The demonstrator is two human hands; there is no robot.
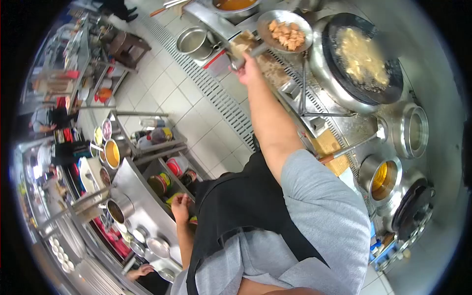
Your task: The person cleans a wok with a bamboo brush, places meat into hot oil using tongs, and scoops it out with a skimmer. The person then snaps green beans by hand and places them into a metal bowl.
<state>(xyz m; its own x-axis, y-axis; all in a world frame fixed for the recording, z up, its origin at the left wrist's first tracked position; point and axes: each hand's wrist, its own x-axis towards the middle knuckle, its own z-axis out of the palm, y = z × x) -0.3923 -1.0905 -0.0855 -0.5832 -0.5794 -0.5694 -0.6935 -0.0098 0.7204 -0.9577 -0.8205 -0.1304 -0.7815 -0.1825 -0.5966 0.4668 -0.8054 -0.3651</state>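
My right hand is closed round the handle of a round metal pan at the top. Browned chunks of food lie in this pan. Just to its right, a large black wok holds pale pieces in bubbling oil. A grey blur covers part of the wok's right side. My left hand is held low beside my black apron, near a shelf of jars and tins. Its fingers are curled, and whatever they hold, if anything, cannot be made out.
A metal pot stands left of my right hand. A long-handled ladle lies across the stove's edge, near a pot with orange contents. Another person's hand shows at the lower left, by the steel counter.
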